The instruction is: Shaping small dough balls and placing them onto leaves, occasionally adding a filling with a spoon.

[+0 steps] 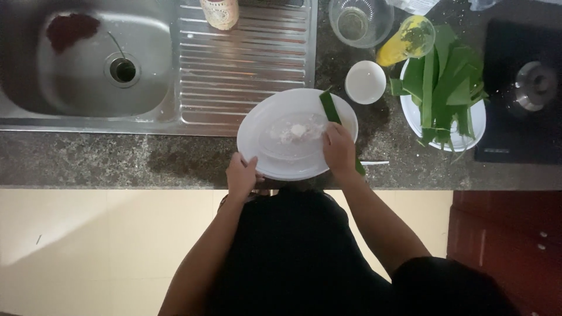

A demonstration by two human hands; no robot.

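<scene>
- Left hand grips the near rim of a white plate on the counter
- Right hand, fingers curled, rests on the plate, touching a green leaf strip
- White paste lies mid-plate
- Small bowl and a plate of leaves sit right; sink left

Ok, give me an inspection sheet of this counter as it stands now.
Surface: dark speckled stone counter, steel sink with drainboard at left.
Job's things: white plate with a white lump; green leaf strip across its rim.
Clutter: small white bowl, glass bowl, yellow cup, plate of leaves, bottle, stove.
Grippers: left hand grips the plate's edge; right hand rests on the leaf strip, fingers curled.
Cables: nothing seen.
Surroundings: pale floor, dark cabinet at right.
</scene>
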